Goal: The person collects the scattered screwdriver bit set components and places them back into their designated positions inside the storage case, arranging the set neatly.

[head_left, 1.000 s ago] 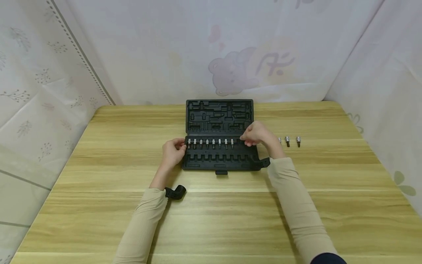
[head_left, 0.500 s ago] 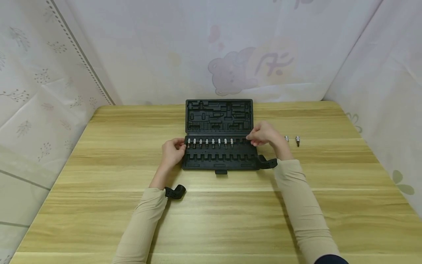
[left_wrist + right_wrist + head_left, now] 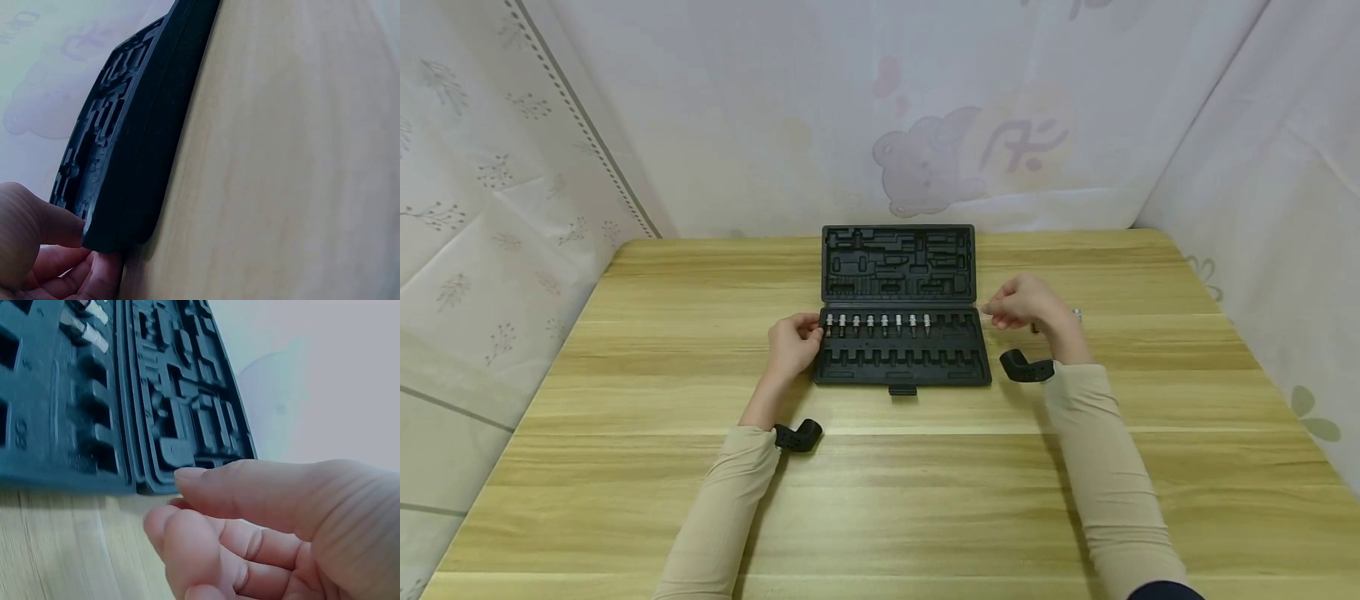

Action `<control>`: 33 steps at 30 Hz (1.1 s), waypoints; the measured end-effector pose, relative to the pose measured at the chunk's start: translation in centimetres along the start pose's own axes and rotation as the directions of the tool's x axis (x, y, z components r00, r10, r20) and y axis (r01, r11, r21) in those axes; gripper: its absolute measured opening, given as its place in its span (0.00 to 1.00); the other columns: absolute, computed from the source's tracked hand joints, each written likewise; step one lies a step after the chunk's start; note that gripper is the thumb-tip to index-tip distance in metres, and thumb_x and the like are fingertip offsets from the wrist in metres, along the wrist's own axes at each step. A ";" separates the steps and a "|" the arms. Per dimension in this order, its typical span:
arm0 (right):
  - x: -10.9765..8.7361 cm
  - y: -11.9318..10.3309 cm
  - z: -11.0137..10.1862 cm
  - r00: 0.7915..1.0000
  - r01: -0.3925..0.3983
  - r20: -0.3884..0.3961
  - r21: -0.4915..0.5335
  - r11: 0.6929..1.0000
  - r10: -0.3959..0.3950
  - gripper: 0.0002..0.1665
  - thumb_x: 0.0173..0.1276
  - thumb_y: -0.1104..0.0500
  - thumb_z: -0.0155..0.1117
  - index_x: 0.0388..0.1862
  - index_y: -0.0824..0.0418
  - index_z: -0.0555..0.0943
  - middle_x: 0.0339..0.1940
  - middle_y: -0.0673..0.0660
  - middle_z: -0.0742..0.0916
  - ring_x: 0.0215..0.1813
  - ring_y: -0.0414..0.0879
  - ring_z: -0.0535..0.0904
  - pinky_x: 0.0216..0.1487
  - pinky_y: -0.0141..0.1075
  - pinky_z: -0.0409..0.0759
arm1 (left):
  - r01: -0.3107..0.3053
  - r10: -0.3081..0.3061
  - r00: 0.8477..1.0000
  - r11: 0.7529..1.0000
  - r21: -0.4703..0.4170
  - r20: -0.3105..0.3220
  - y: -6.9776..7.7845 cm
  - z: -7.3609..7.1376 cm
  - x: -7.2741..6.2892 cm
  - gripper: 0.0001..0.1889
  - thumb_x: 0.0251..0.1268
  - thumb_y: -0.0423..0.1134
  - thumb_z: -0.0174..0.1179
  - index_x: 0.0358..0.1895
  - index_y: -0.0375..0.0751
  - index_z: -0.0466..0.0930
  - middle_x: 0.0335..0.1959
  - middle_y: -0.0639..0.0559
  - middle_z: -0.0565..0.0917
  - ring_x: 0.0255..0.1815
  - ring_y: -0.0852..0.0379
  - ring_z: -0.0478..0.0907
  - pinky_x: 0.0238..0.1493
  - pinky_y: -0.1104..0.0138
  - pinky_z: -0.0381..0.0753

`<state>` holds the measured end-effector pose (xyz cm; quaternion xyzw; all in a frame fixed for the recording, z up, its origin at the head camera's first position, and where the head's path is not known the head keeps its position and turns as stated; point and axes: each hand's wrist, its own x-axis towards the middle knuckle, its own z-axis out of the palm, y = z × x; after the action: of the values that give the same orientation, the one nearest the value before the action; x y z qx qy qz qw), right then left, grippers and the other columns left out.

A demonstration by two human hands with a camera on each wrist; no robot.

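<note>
A black plastic tool case lies unfolded on the table, its lid at the back. Several silver bit sockets stand in a row in its upper slots, from the left end to past the middle. My left hand grips the case's left edge, thumb on top and fingers beneath, as the left wrist view shows. Just off the case's right side hovers my right hand, fingers loosely bent with nothing between thumb and fingertips. Beside its wrist shows the head of a loose bit socket. A dark bit tip peeks out under the hand.
The wooden table spreads around the case. A latch tab juts from the case's front edge. Moulded recesses fill the lid. A patterned cloth hangs behind the table. Each wrist carries a black camera mount.
My right hand has moved right, from over the case's upper right slots to beyond its right edge, covering more of the loose bit sockets. The left hand has stayed on the case.
</note>
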<state>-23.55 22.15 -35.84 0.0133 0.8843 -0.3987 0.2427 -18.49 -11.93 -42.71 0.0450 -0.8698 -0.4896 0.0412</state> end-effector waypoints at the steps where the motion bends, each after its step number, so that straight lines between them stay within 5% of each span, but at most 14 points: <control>1: -0.1 0.1 -0.1 1.000 0.000 -0.002 0.004 1.000 0.000 0.17 0.67 0.63 0.58 0.46 0.79 0.75 0.19 0.52 0.83 0.23 0.41 0.80 0.30 0.36 0.80 | -0.001 0.001 1.000 1.000 0.000 0.000 0.0 0.0 0.0 0.11 0.60 0.26 0.56 0.45 0.27 0.81 0.35 0.38 0.82 0.35 0.48 0.78 0.35 0.66 0.76; 33: -1.6 4.3 -3.7 0.997 -0.036 -0.064 0.059 0.998 0.040 0.21 0.68 0.60 0.58 0.49 0.79 0.74 0.21 0.51 0.84 0.23 0.40 0.79 0.26 0.34 0.77 | 0.021 -0.021 1.000 1.000 0.000 0.000 0.2 0.0 -0.1 0.12 0.60 0.27 0.57 0.46 0.27 0.81 0.36 0.38 0.82 0.36 0.48 0.78 0.35 0.66 0.76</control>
<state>-22.80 27.96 -36.07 0.0500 0.8794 -0.4189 0.2206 -18.37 -11.78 -42.56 0.0540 -0.8693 -0.4899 0.0364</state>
